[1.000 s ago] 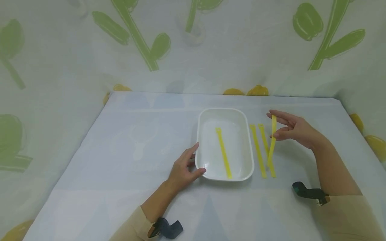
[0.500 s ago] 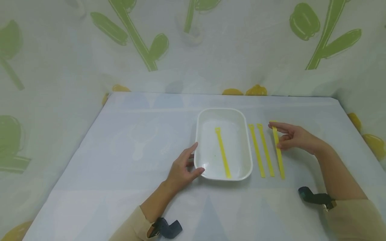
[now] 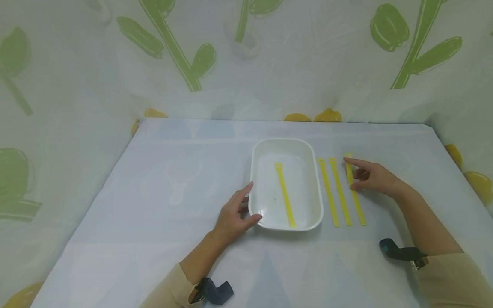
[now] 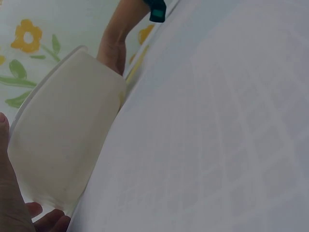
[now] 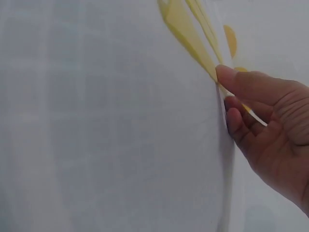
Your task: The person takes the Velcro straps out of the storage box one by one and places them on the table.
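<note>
In the head view, my left hand (image 3: 231,214) holds the near left corner of a white plastic basin (image 3: 320,205), thumb over the rim and fingers against the outer wall. The left wrist view shows curled fingers (image 4: 50,220) low beside the basin wall (image 4: 72,125). One thin yellow strip (image 3: 285,194) with a slotted end lies inside the basin. Right of it, two similar strips (image 3: 328,194) (image 3: 340,194) lie side by side on the table. My right hand (image 3: 375,177) touches a third table strip (image 3: 357,205) with thumb and index fingertip, set apart along it; its other fingers are curled.
A pale patterned cloth covers the table (image 3: 161,205). Behind and beside it hangs a white sheet (image 3: 292,55) printed with green leaves and yellow flowers. Dark wrist-worn devices (image 3: 217,291) (image 3: 398,250) stick out at both sleeves.
My right hand has moved the raised strip to the right and lowered it flat beside the other two, which now lie uncovered. The left hand and basin stay put.
</note>
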{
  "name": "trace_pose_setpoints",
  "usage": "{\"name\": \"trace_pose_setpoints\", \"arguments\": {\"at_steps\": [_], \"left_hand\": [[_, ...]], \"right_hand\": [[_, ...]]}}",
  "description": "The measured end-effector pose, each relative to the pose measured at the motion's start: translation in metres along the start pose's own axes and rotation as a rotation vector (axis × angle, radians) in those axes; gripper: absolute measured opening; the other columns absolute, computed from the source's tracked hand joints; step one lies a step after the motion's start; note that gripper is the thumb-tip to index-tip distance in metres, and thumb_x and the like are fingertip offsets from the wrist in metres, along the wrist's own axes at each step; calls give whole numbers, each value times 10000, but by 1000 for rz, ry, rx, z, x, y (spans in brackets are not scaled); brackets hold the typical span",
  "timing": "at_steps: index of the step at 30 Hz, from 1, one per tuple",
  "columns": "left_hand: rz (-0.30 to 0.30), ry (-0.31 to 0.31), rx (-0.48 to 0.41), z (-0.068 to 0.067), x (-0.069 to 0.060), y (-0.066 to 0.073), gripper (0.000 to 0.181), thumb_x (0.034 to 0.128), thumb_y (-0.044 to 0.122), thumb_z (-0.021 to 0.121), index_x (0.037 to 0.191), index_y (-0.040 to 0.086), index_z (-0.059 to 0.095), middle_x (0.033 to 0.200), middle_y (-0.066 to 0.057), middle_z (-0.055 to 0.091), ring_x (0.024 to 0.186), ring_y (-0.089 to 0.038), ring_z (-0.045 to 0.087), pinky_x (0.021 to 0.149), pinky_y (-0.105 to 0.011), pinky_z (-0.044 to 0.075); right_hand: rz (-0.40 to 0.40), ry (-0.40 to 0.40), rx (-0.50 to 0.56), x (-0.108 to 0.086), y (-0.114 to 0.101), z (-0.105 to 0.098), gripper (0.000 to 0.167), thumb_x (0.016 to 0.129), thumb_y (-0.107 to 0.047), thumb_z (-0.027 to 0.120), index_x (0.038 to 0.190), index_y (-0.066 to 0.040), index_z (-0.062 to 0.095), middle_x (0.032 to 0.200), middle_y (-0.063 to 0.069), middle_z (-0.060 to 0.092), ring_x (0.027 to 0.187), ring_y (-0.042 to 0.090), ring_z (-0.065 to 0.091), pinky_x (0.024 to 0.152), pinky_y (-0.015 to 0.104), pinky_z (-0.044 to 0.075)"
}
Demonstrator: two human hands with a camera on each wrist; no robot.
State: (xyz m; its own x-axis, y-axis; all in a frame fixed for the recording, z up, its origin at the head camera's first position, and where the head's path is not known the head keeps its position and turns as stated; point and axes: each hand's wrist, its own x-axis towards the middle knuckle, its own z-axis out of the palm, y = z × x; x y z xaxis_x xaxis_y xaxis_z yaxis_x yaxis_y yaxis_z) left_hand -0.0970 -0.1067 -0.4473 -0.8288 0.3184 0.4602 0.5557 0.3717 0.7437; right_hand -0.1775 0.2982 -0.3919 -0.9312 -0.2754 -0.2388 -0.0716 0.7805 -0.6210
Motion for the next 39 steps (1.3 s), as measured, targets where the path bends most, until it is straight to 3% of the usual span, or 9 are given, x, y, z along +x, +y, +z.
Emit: {"name": "trace_pose_setpoints", "arguments": {"at_steps": [5,11,15,21,31,39], "left_hand": [[-5,-4,7,0,0,-2,848,847,661,501,1425,52,388,1267,-166,543,943,-248,653,755,-304,586],[-20,-10,8,0,-1,-1,855,839,670,503,1433,67,381,1273,-158,540,945,-244,656,755,-314,587],[-38,-16,17,1,-1,0,864,830,685,497,1438,82,379,1262,-145,548,940,-236,661,752,-308,587],[-30,-15,11,1,-1,0,859,834,672,509,1438,77,378,1258,-150,549,943,-239,662,753,-311,587],[-17,-9,13,1,0,0,846,837,665,512,1442,89,375,1257,-145,550,960,-231,658,759,-285,582],[-11,-7,7,1,0,-2,845,841,656,515,1435,70,379,1240,-147,555,947,-242,659,748,-307,587]], "right_hand": [[0,18,-12,1,1,1,792,760,-221,790,1420,-26,400,1288,243,433,1014,305,440,823,327,416],[9,23,-17,3,2,0,717,748,-186,794,1342,50,471,1166,211,425,946,259,396,745,240,377],[58,8,-8,4,3,-1,764,732,-267,810,1354,23,472,1134,184,447,959,263,405,749,270,391],[96,9,65,2,1,-3,819,728,-357,807,1390,-37,447,1292,209,459,1027,272,419,760,237,396],[3,15,111,1,-17,-10,697,781,-289,779,1368,-59,482,1259,179,509,958,171,467,727,155,428],[-67,-27,126,9,-39,-12,659,788,-242,776,1355,-55,498,1226,165,545,956,111,526,762,147,469]]}}
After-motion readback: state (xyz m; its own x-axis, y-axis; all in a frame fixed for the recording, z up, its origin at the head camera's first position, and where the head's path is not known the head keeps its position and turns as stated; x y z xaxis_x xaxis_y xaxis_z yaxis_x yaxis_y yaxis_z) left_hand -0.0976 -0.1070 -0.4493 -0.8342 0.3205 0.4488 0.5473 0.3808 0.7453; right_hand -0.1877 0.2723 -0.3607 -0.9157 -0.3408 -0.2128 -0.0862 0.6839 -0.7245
